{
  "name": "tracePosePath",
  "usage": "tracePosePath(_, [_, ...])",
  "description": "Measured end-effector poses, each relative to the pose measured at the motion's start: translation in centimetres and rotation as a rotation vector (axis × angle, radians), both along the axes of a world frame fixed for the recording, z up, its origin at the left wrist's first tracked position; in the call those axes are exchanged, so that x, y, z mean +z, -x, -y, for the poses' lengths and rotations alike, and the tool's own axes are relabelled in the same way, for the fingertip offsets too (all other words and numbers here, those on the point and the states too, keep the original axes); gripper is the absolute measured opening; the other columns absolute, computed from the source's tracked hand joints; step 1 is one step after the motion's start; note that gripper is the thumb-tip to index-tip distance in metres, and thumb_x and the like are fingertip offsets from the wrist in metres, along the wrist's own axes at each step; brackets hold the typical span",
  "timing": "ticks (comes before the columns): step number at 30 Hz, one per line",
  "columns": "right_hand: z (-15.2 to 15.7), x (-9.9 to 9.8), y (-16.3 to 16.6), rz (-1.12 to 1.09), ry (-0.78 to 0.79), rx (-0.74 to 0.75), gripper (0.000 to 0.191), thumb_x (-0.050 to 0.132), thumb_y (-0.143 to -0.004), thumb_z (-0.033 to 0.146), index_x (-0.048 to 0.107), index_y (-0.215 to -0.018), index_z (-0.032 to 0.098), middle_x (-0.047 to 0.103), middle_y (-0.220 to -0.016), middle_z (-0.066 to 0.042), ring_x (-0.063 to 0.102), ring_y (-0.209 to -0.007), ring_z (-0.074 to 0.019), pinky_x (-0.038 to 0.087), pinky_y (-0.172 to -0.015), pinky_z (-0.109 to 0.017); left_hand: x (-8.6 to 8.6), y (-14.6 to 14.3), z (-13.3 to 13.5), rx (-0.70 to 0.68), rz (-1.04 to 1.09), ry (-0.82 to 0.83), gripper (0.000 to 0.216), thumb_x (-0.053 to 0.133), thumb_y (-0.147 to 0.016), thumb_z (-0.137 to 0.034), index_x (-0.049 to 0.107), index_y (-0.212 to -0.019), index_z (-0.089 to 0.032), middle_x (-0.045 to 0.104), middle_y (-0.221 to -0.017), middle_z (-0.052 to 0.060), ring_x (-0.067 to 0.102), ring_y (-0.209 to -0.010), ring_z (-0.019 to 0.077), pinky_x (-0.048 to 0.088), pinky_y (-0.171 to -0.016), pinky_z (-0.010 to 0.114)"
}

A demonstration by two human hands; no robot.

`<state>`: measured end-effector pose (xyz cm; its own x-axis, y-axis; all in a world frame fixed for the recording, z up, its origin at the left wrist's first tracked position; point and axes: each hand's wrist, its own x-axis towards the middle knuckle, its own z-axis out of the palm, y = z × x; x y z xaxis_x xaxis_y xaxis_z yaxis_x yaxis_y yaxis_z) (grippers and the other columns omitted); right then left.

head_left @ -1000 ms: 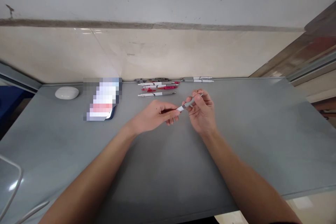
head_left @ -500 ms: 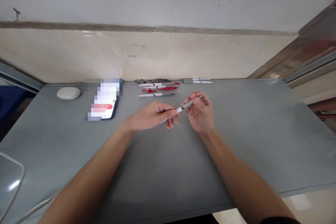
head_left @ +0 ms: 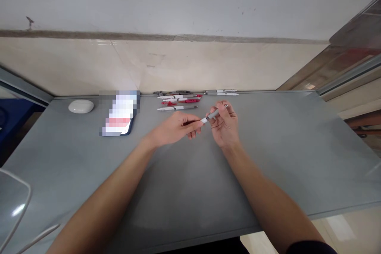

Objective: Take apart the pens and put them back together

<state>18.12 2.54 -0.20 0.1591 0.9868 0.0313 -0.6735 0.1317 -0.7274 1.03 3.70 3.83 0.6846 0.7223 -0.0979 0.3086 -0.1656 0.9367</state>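
Where your two hands meet, over the middle of the tabletop, you have one pen: white barrel, grey grip, pale pointed tip. Long axis: slanting, from your left hand up to the right and away from you, tip at the far right end. Rear end: hidden within your left fingers.

Left hand: closed in a pinch, thumb and fingers on the white barrel. Right hand: palm turned partly up, fingers curled, thumb and fingertips closed about the grip close to the tip. Neither hand is nearer, since both touch the pen; the left has the barrel side, the right the tip side. A short stretch of barrel and grip shows between them.

Just beyond your left hand, one loose white pen, lying nearly crosswise to you, its grey grip to the right. Behind that, a cluster of white, red and dark pens, roughly parallel, too close-set to count. Apart from these, to the right, a pair of white-and-grey pens by the back edge.

Farther left, one phone, screen lit and blurred; beyond it, one white rounded object, perhaps a mouse. Near left corner, a pale cable.
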Motion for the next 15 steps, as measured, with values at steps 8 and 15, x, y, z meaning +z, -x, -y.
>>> tracePosePath(8, [-0.1, -0.5, -0.1, -0.018, 0.032, -0.050, 0.017, 0.077, -0.070, 0.027, 0.063, -0.079, 0.026, 0.063, -0.080, 0.007, 0.064, -0.072, -0.0078, 0.060, -0.067, -0.023, -0.4, -0.1, -0.3, -0.004, 0.023, 0.022, 0.040, 0.047, -0.092, -0.049, 0.064, -0.080, -0.015, 0.061, -0.071, 0.002, 0.060, -0.064, 0.0121, 0.047, -0.063, 0.024])
tracePosePath(15, [0.2, -0.9, -0.5, -0.040, -0.078, 0.154, 0.016, 0.077, -0.070, 0.029, 0.064, -0.081, 0.030, 0.061, -0.082, 0.009, 0.065, -0.073, -0.0061, 0.061, -0.067, -0.021, 0.3, 0.9, 0.0, -0.092, 0.055, 0.262, 0.040, 0.048, -0.092, -0.050, 0.066, -0.088, -0.014, 0.067, -0.081, 0.006, 0.063, -0.066, 0.0122, 0.049, -0.064, 0.025])
